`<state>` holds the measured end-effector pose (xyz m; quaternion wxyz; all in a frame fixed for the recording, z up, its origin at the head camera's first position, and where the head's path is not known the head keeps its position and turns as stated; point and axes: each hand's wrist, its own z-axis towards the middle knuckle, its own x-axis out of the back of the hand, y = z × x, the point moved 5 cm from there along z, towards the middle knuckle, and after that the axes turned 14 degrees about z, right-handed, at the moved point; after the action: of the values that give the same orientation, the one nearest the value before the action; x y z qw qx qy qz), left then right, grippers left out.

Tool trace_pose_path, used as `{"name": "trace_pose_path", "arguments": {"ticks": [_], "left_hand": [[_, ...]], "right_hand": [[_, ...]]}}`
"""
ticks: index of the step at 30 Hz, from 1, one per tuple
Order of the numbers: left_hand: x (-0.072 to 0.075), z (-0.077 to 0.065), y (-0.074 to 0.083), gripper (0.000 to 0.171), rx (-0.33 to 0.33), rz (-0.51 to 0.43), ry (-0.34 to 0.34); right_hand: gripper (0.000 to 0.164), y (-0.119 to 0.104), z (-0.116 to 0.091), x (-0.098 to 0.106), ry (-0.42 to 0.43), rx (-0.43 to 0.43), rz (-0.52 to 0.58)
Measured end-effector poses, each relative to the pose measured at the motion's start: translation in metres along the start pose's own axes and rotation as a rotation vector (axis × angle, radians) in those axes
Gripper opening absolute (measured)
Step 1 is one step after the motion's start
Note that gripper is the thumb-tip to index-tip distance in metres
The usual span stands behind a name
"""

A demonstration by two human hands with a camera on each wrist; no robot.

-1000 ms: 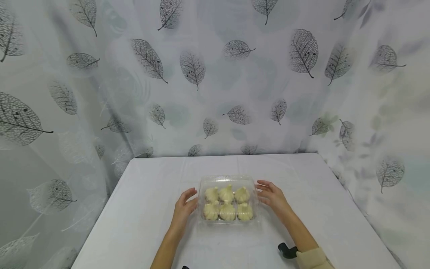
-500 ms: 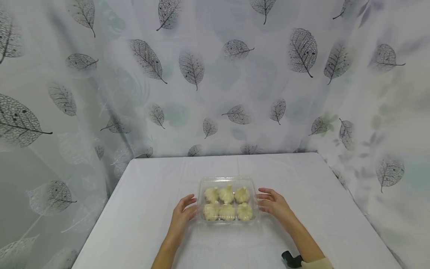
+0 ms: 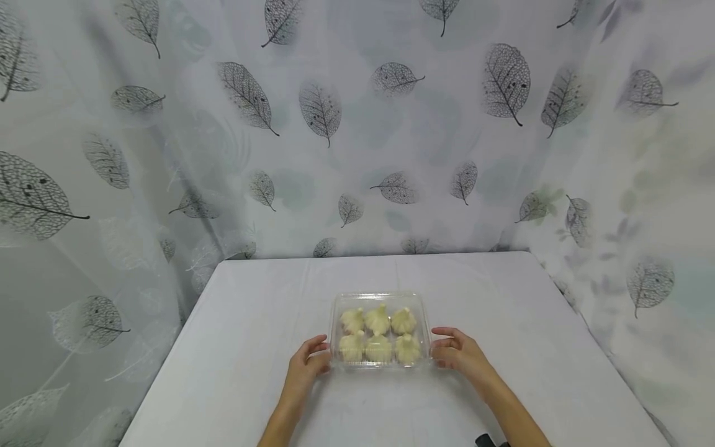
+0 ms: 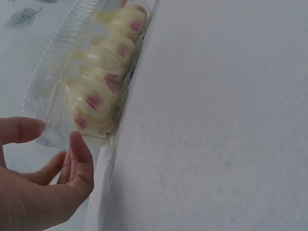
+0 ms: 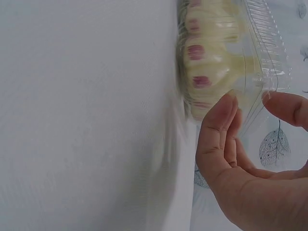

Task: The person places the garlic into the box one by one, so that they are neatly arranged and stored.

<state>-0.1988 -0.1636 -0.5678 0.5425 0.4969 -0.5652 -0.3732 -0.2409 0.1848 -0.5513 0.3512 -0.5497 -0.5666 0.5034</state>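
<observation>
A clear plastic clamshell box [image 3: 382, 299], lid closed, sits on the table. Inside it are several pale garlic bulbs [image 3: 377, 320], in two rows; purple patches show in the wrist views. My left hand [image 3: 304, 370] is at the box's left side near its front corner, fingers bent and thumb apart. Mirroring it, my right hand [image 3: 466, 358] is at the right side by the front corner. In the left wrist view the hand's fingertips [image 4: 80, 144] are close to the box end. In the right wrist view the thumb tip [image 5: 272, 98] appears to meet the rim. Firm contact is unclear.
The box stands around the middle of a white-covered table [image 3: 268, 285]. A curtain with leaf prints [image 3: 357, 124] hangs behind and at both sides. A dark object [image 3: 485, 440] shows next to the right forearm.
Both hands have slid toward me along the box's sides, the right one farther. The box stays in nearly the same place.
</observation>
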Motion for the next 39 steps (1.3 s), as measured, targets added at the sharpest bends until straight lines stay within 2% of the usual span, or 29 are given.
{"name": "trace_pose_path", "arguments": {"ticks": [4,9,13,16,24,33,39], "left_hand": [[-0.002,-0.003,-0.003,0.050,0.024,0.030,0.002],[-0.002,-0.006,-0.003,0.045,0.046,0.064,-0.003],[-0.004,-0.008,-0.003,0.037,0.056,0.062,-0.029],[-0.005,-0.010,-0.002,0.029,0.072,0.026,-0.051],[-0.007,-0.011,-0.002,0.021,0.086,-0.064,-0.074],[-0.008,-0.013,0.000,0.018,0.093,-0.055,-0.056],[-0.008,-0.011,-0.001,0.018,0.086,-0.033,-0.076]], "right_hand": [[0.058,0.002,-0.007,-0.001,-0.020,-0.012,-0.022],[0.048,0.004,-0.013,-0.005,-0.064,-0.016,-0.015],[0.036,0.006,-0.016,-0.009,-0.092,-0.041,-0.007],[0.032,0.006,-0.017,-0.009,-0.104,-0.044,-0.008],[0.032,0.007,-0.018,-0.009,-0.120,-0.040,-0.006],[0.031,0.005,-0.018,-0.011,-0.106,-0.032,-0.010],[0.031,0.006,-0.016,-0.009,-0.104,-0.028,-0.009]]}}
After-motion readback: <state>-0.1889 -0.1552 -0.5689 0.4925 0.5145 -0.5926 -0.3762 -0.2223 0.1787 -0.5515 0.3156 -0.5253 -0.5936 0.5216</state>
